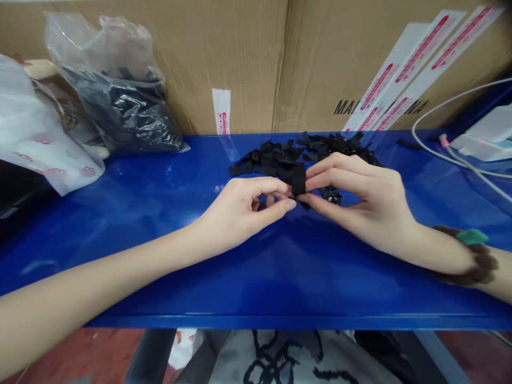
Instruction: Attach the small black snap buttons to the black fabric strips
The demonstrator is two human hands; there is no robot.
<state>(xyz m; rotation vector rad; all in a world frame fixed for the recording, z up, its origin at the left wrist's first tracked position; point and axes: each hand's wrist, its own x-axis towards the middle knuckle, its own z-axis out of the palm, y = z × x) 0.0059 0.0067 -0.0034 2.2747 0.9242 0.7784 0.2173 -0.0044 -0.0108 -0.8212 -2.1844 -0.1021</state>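
Near the middle of the blue table [256, 288], a black fabric strip [298, 180] is held up between my two hands. My left hand [244, 210] pinches its left side with thumb and fingers. On the other side, my right hand [360, 200] grips it between thumb and fingertips, with a brown band round the wrist. Just behind the hands lie a pile of black strips [272, 154] and a second pile [338, 144] to its right. Small shiny black pieces [330, 194] show through the gap under my right fingers.
A clear plastic bag of black pieces [140, 112] and a white printed bag [44, 128] stand at the back left. A cardboard box [248, 53] lines the table's rear. White cables [444, 152] and a pale plastic container [486, 133] lie at the right.
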